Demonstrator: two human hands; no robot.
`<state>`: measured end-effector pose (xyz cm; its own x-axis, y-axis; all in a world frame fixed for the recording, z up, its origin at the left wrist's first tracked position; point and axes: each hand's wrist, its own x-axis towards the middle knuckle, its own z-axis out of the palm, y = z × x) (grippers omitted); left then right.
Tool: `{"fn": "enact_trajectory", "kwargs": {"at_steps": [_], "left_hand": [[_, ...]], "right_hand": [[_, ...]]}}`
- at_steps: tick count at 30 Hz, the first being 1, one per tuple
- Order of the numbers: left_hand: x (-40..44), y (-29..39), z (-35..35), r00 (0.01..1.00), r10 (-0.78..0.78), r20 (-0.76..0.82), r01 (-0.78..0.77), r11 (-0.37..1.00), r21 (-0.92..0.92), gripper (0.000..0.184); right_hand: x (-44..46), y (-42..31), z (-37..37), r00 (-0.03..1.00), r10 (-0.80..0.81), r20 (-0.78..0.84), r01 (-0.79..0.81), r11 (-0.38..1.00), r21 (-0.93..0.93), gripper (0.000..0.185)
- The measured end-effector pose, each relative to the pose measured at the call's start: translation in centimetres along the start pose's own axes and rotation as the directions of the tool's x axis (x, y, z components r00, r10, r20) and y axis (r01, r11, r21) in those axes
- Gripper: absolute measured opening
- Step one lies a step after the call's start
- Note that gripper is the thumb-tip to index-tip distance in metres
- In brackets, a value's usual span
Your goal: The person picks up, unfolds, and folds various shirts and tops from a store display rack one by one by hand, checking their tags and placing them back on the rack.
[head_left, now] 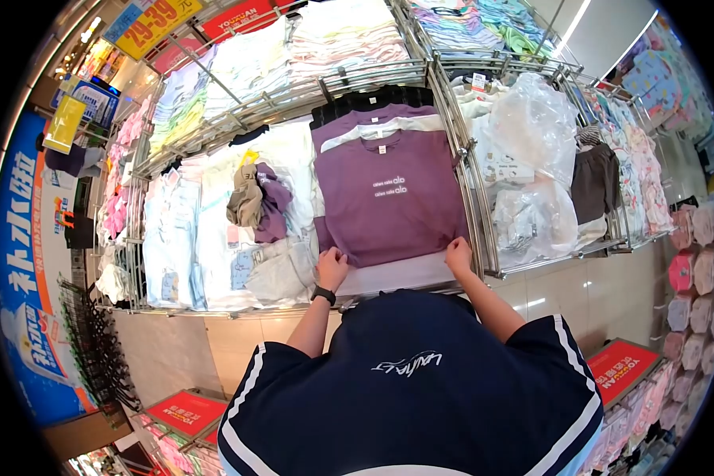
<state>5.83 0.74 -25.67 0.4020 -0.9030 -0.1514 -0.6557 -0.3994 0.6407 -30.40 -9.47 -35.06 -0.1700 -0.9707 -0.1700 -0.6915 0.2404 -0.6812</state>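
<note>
A purple T-shirt (393, 206) with small white lettering lies spread flat, neck away from me, on a stack of folded shirts. My left hand (332, 268), below a black wristband, is closed at its lower left corner, fingers pinching the hem. At the lower right corner my right hand (458, 258) grips the hem in the same way. Behind its collar show the edges of a white shirt (420, 124), another purple shirt and a black shirt (373, 100). A pale surface (393, 274) is visible between the hem and my body.
Metal rails (462, 166) divide the display rack. To the left lie pale folded clothes (174, 238) and a crumpled brown garment (246, 196). Clear plastic bags (535, 127) and dark shorts (595, 182) are on the right. Red signs (623, 369) stand near me on both sides.
</note>
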Motion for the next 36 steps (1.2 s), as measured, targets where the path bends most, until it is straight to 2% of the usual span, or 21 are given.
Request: {"fn": "enact_trajectory", "kwargs": {"at_steps": [1, 2, 5, 7, 9, 10, 11, 14, 15, 18, 20, 21, 24, 25, 27, 28, 29, 30, 31, 34, 36], "left_hand": [[0.0, 1.0, -0.4, 0.995, 0.079, -0.065, -0.083, 0.995, -0.06, 0.014], [-0.1, 2.0, -0.9, 0.997, 0.05, -0.058, -0.058, 0.986, -0.159, 0.013], [0.5, 3.4, -1.2, 0.999, -0.032, -0.04, 0.013, 0.912, -0.41, 0.014], [1.7, 2.3, 0.1, 0.996, -0.083, -0.045, 0.047, 0.847, -0.529, 0.019], [1.5, 4.0, -0.1, 0.892, -0.311, 0.326, 0.441, 0.447, -0.779, 0.022], [1.4, 5.4, -0.6, 0.783, -0.334, 0.524, 0.599, 0.179, -0.781, 0.024], [2.0, 3.4, 0.1, 0.695, -0.241, 0.678, 0.715, 0.123, -0.689, 0.028], [1.0, 4.6, -0.2, 0.723, -0.23, 0.651, 0.686, 0.35, -0.638, 0.035], [0.2, 6.0, 0.5, 0.871, -0.25, 0.423, 0.491, 0.393, -0.778, 0.035], [-0.4, 8.1, -2.3, 0.976, -0.025, 0.217, 0.138, 0.84, -0.524, 0.031], [-1.7, 14.0, -6.7, 0.985, 0.145, 0.094, -0.078, 0.86, -0.505, 0.032], [-2.3, 16.8, -8.7, 0.973, 0.228, 0.033, -0.184, 0.854, -0.486, 0.034], [-3.1, 20.0, -11.7, 0.96, 0.23, 0.162, -0.09, 0.795, -0.601, 0.034], [-3.1, 20.3, -11.6, 0.962, 0.225, 0.155, -0.051, 0.705, -0.708, 0.033], [-3.0, 21.3, -10.8, 0.966, 0.218, 0.141, 0.02, 0.478, -0.878, 0.032], [-2.8, 21.9, -10.2, 0.97, 0.144, 0.194, 0.138, 0.329, -0.934, 0.03], [-2.5, 22.5, -9.6, 0.963, 0.078, 0.257, 0.242, 0.165, -0.956, 0.03], [-2.3, 22.6, -9.2, 0.945, 0.023, 0.327, 0.327, -0.009, -0.945, 0.03], [-1.8, 21.2, -8.0, 0.904, 0.122, 0.411, 0.418, -0.038, -0.908, 0.031], [-2.5, 19.6, -5.8, 0.785, 0.234, 0.573, 0.522, 0.246, -0.817, 0.037], [-3.3, 19.7, -5.6, 0.767, 0.272, 0.581, 0.423, 0.467, -0.777, 0.041]], "right_hand": [[-0.1, 0.4, 0.1, 0.999, 0.037, 0.038, -0.038, 0.999, 0.024, 0.014], [-0.1, 0.8, 0.3, 0.994, 0.074, 0.078, -0.078, 0.996, 0.047, 0.015], [-1.8, -5.3, -3.7, 0.876, 0.403, 0.266, -0.454, 0.874, 0.171, 0.03], [-1.7, -5.6, -3.5, 0.868, 0.407, 0.284, -0.47, 0.858, 0.208, 0.042], [-1.7, -6.0, -3.5, 0.861, 0.42, 0.287, -0.488, 0.842, 0.23, 0.051], [-1.8, -6.6, -3.6, 0.857, 0.432, 0.281, -0.498, 0.835, 0.235, 0.053], [-2.0, -7.1, -3.7, 0.852, 0.445, 0.275, -0.509, 0.826, 0.241, 0.056], [-2.7, -7.1, -3.8, 0.827, 0.422, 0.371, -0.529, 0.808, 0.26, 0.059], [-2.9, -7.1, -3.9, 0.827, 0.401, 0.394, -0.52, 0.813, 0.264, 0.06], [-3.7, -7.2, -4.9, 0.769, 0.345, 0.539, -0.532, 0.813, 0.238, 0.07], [-4.6, -6.7, -4.1, 0.977, 0.002, 0.211, -0.027, 0.993, 0.115, 0.079], [-5.0, -6.5, -3.8, 0.973, -0.22, 0.071, 0.222, 0.975, -0.016, 0.083], [-6.8, -12.9, -7.4, 0.945, -0.269, 0.187, 0.289, 0.953, -0.089, 0.094], [-7.3, -14.6, -7.8, 0.929, -0.361, 0.081, 0.369, 0.92, -0.134, 0.069], [-5.4, -13.4, -5.8, 0.895, -0.433, 0.106, 0.438, 0.898, -0.033, 0.042], [-4.5, -14.0, -5.5, 0.875, -0.469, 0.116, 0.47, 0.882, 0.02, 0.03], [-3.9, -14.8, -5.0, 0.891, -0.453, 0.039, 0.434, 0.874, 0.219, 0.009], [-3.9, -16.5, -6.1, 0.895, -0.442, 0.068, 0.404, 0.864, 0.301, 0.009], [-4.2, -18.7, -7.9, 0.897, -0.431, 0.099, 0.366, 0.849, 0.381, 0.01], [-4.2, -22.6, -11.1, 0.868, -0.473, 0.149, 0.295, 0.735, 0.61, 0.014], [-4.2, -24.5, -12.4, 0.858, -0.483, 0.175, 0.208, 0.638, 0.741, 0.016]]}}
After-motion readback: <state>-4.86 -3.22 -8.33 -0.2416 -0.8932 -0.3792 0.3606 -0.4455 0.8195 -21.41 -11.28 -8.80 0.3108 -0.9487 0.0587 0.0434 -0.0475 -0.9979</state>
